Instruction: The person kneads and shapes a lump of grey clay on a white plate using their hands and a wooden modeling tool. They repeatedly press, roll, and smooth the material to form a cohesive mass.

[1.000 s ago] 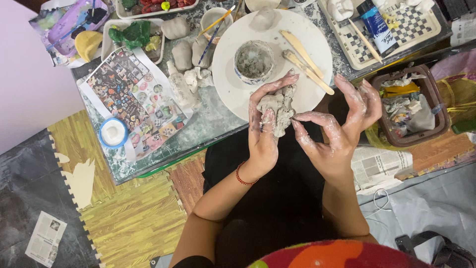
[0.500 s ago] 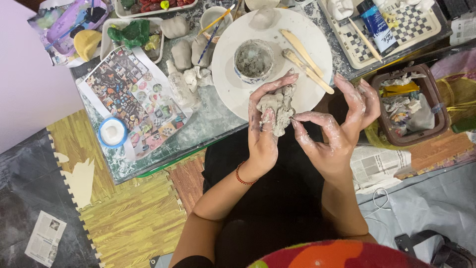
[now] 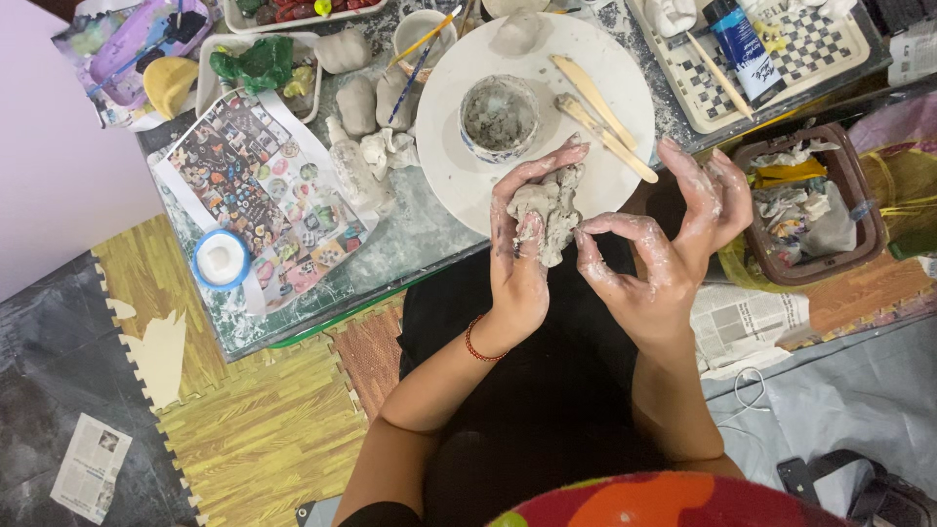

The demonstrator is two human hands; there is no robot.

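Note:
My left hand point(image 3: 519, 256) cups a grey lump of clay point(image 3: 552, 207) in front of me, just off the near rim of a round white board point(image 3: 459, 166). My right hand point(image 3: 664, 244) sits beside the lump, thumb and forefinger pinched together near its right side, other fingers spread; whether they touch the clay is unclear. Both hands are smeared with clay. On the board stand a small clay-coated bowl point(image 3: 499, 116) and two wooden modelling sticks point(image 3: 597, 109).
Low table with clay lumps point(image 3: 359, 101), a cup of brushes point(image 3: 420, 41), a colourful printed sheet point(image 3: 262, 185), a blue-rimmed lid point(image 3: 222, 260) and a checkered tray point(image 3: 771, 68). A brown basket of rags point(image 3: 805, 205) lies right; foam floor mats point(image 3: 234, 420) lie left.
My right hand has drawn slightly away from the clay lump, its thumb and forefinger now pinched. The left hand keeps hold of the lump.

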